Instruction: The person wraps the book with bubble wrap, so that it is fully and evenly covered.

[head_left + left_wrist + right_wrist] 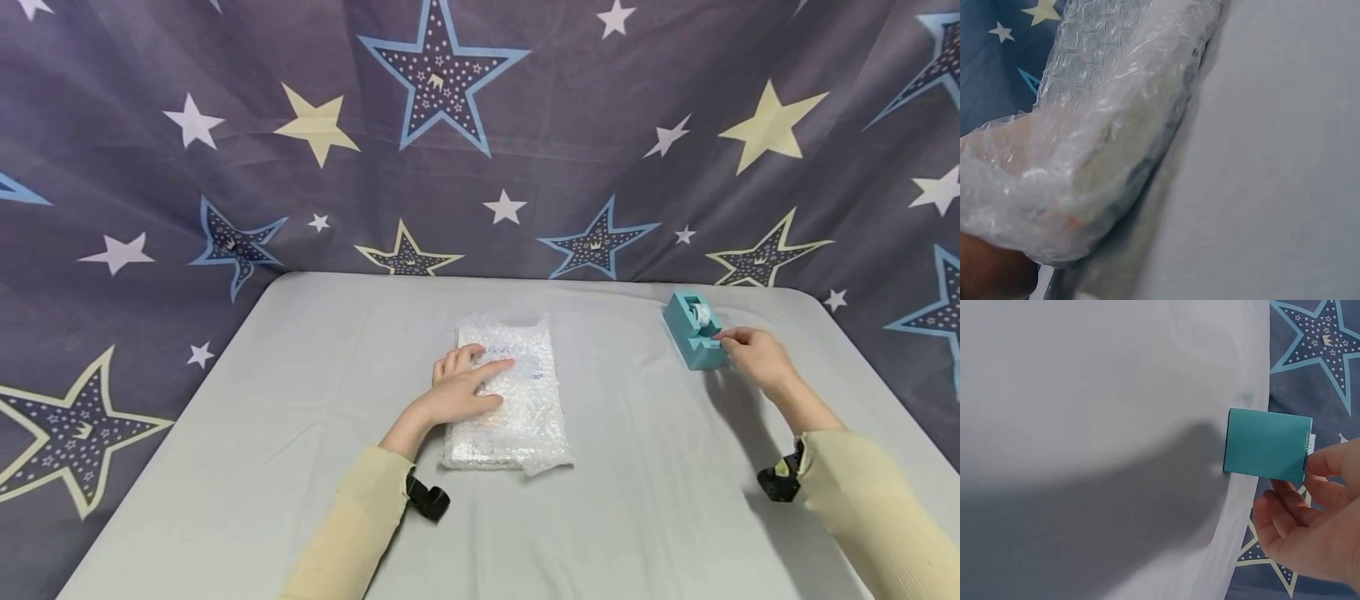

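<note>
A flat package in bubble wrap (pixel 528 417) lies near the middle of the table. My left hand (pixel 456 395) rests on its left side with the fingers spread. Close up in the left wrist view, the clear bubble wrap (pixel 1110 125) covers something pale with a dark edge, and part of the hand shows through it. Over on the right stands a teal tape dispenser (pixel 684 337) with a roll of clear tape (pixel 701 315). My right hand (pixel 761 360) pinches the tape end at the dispenser's near edge. Its fingertips hide most of that end.
A pale grey cloth covers the table (pixel 300 433). Behind and at the sides hangs a dark star-patterned curtain (pixel 480 175). The dispenser stands near the table's back right corner.
</note>
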Motion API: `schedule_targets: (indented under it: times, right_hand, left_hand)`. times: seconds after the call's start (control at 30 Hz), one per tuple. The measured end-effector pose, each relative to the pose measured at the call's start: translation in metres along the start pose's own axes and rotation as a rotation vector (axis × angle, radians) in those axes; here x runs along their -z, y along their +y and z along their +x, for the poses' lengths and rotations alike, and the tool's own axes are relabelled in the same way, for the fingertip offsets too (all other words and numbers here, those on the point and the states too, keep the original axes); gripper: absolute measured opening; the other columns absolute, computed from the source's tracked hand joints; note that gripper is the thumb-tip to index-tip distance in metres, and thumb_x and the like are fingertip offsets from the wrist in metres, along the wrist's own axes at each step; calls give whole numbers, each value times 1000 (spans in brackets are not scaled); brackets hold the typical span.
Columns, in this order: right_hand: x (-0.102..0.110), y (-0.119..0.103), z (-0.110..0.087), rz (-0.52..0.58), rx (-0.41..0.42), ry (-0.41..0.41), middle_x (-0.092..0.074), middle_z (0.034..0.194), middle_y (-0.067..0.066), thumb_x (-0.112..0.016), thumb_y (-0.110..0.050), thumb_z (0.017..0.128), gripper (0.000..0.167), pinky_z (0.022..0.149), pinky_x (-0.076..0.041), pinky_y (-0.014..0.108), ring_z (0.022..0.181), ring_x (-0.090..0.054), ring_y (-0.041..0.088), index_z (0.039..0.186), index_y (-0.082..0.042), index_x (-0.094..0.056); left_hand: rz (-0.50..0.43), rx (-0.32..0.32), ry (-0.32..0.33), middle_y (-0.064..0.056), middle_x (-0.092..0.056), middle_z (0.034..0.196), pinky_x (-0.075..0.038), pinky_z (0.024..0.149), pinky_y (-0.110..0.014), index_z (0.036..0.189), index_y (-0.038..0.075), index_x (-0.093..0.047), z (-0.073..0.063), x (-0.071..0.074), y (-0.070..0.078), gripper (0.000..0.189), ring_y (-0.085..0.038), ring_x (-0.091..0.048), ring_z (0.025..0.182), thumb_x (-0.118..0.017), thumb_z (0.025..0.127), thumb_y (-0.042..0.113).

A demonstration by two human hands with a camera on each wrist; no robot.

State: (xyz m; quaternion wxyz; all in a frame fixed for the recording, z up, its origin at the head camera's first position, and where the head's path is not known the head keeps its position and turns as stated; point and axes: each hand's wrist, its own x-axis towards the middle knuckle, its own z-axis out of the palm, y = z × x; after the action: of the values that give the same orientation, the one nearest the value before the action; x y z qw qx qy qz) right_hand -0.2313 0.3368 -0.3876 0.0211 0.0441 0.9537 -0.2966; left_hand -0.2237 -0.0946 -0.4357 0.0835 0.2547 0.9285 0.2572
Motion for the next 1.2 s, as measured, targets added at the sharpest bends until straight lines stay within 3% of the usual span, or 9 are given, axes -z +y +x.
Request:
schedule_targets:
  times: [0.27, 0.43, 0.53, 0.9, 1.2]
  right_hand:
    - [0, -6, 1, 64, -69, -41, -46, 119, 32, -35, -27, 95, 47, 74, -42, 41, 99, -46, 37, 117, 12, -48]
    - [2, -13, 0, 45, -71, -47, -55, 102, 23, -47, -40, 91, 53, 67, -41, 34, 87, -48, 29, 107, 10, -52]
    - [1, -16, 1, 51, -70, -50, -56, 93, 16, -52, -39, 89, 49, 63, -40, 29, 80, -47, 23, 102, 8, -54]
    - [-4, -14, 6, 134, -163, -73, -51, 86, 9, -52, -36, 90, 38, 68, -46, 32, 78, -48, 21, 95, 2, -49]
    - [-7, -22, 6, 209, -208, -2, -45, 102, 14, -58, -26, 86, 33, 71, -53, 31, 71, -54, 10, 101, 2, -47]
  left_hand:
    - [6, 0, 6, -11, -16, 146, -8, 103, -50, 138, 36, -36, -1, 0, 0, 58, -29, -10, 131, -53, 83, 40]
    - [7, 4, 7, -11, -16, 146, -8, 103, -50, 138, 37, -35, -1, 0, 1, 58, -29, -10, 131, -53, 83, 39]
    - [10, 9, 1, -11, -15, 146, -7, 103, -49, 139, 38, -34, -1, 0, 1, 59, -29, -9, 131, -53, 83, 40]
    - [4, 8, -8, -11, -15, 146, -6, 104, -49, 139, 37, -34, -1, 0, 1, 59, -29, -8, 131, -53, 83, 40]
    - [-8, 7, -2, -11, -15, 146, -7, 103, -51, 139, 36, -35, -2, 1, 2, 58, -30, -8, 131, -53, 84, 39]
